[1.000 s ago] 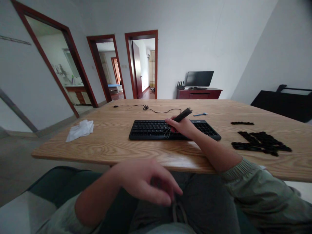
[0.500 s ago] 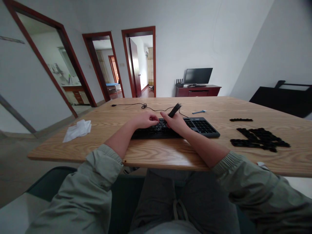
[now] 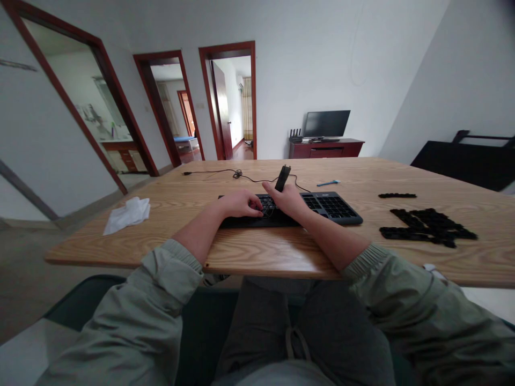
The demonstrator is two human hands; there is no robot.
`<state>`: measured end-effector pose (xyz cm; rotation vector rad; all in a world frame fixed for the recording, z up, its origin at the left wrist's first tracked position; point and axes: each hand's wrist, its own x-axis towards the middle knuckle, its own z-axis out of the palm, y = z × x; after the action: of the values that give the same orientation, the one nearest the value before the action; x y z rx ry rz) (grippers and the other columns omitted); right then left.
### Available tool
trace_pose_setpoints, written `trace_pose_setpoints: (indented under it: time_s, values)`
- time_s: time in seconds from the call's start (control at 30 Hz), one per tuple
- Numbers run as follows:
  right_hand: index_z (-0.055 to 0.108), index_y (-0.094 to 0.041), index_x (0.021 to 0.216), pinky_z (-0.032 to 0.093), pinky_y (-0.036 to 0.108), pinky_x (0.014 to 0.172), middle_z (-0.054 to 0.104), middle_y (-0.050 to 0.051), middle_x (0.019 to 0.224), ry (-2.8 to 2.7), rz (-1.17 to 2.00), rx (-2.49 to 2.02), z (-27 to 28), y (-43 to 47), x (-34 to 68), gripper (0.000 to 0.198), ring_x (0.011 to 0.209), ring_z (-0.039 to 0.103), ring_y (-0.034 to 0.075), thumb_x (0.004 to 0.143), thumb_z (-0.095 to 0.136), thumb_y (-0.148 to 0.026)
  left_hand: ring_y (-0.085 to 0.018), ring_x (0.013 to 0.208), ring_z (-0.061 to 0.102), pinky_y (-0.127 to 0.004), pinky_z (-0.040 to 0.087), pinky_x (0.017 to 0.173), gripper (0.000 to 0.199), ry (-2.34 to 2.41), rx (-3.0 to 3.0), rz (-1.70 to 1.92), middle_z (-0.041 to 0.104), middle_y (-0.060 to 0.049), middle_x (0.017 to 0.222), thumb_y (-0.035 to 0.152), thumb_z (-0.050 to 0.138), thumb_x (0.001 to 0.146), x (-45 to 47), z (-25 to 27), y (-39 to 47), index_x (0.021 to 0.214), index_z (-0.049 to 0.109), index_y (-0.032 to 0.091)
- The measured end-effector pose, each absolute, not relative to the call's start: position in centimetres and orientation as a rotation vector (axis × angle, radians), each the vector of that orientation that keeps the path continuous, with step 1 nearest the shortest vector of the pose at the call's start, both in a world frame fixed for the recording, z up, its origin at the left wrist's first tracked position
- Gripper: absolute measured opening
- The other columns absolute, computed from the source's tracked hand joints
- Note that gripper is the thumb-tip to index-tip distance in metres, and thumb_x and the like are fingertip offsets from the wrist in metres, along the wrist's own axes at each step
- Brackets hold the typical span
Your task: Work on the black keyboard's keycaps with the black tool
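Note:
A black keyboard (image 3: 341,208) lies before me, with many keys off its right part. My right hand (image 3: 290,199) is closed round a black keycap puller (image 3: 283,178), its handle tilted up and its thin wire end down at the keys. On the keyboard's left half rests my left hand (image 3: 241,203), its thumb and fingers bent together beside the wires. Whatever is between those fingertips is too small to make out. Loose black keycaps (image 3: 430,228) lie in a cluster at the right, and a short row of keycaps (image 3: 397,195) lies behind them.
On the wooden table (image 3: 249,249), a crumpled white tissue (image 3: 127,214) lies at the left and a small blue brush (image 3: 328,183) behind the keyboard. The keyboard cable (image 3: 217,171) runs along the back. A white object (image 3: 432,268) sits near the front edge, by my right sleeve.
The keycap puller has swung more upright and its top has shifted left. My left hand's fingertips have moved slightly down, nearer the wire end.

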<state>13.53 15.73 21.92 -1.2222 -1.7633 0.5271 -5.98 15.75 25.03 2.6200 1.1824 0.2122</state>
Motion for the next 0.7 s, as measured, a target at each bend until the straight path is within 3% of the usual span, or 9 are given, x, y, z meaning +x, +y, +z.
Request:
trace_pose_setpoints:
  time_s: [0.23, 0.4, 0.6, 0.7]
  values:
    - [0.050, -0.020, 0.064, 0.036, 0.029, 0.056, 0.056, 0.004, 0.060, -1.744, 0.541, -1.256, 21.9, 15.2, 13.4, 0.056, 0.059, 0.050, 0.016, 0.083, 0.051, -0.072, -0.013, 0.070, 0.058, -0.024, 0.039, 0.064, 0.038, 1.165, 2.665, 0.235, 0.069, -0.001, 0.083, 0.045, 0.063, 0.081, -6.1, 24.7, 15.9, 0.106, 0.076, 0.020]
    - [0.061, -0.018, 0.075, 0.036, 0.028, 0.051, 0.052, 0.001, 0.056, -1.955, 0.687, -1.153, 22.3, 14.1, 14.0, 0.051, 0.052, 0.045, 0.013, 0.089, 0.047, -0.065, -0.013, 0.070, 0.059, -0.024, 0.039, 0.064, 0.033, 1.155, 2.738, 0.249, 0.071, -0.002, 0.084, 0.039, 0.059, 0.083, -6.0, 24.3, 15.8, 0.105, 0.075, 0.020]
    - [0.060, -0.019, 0.076, 0.039, 0.027, 0.052, 0.053, 0.000, 0.058, -2.069, 0.722, -1.103, 23.8, 13.2, 15.5, 0.019, 0.054, 0.049, 0.013, 0.083, 0.058, -0.037, -0.015, 0.072, 0.059, -0.026, 0.039, 0.065, 0.030, 1.150, 2.902, 0.283, 0.071, -0.003, 0.085, 0.034, 0.061, 0.080, -5.3, 24.4, 15.1, 0.102, 0.074, 0.020]
    - [0.063, -0.018, 0.078, 0.042, 0.028, 0.056, 0.057, 0.001, 0.062, -2.108, 0.697, -1.085, 23.9, 13.1, 16.2, 0.013, 0.058, 0.052, 0.014, 0.080, 0.058, -0.030, -0.015, 0.071, 0.058, -0.026, 0.038, 0.064, 0.028, 1.146, 2.962, 0.260, 0.071, -0.003, 0.083, 0.031, 0.061, 0.078, -5.0, 24.5, 14.8, 0.099, 0.075, 0.020]
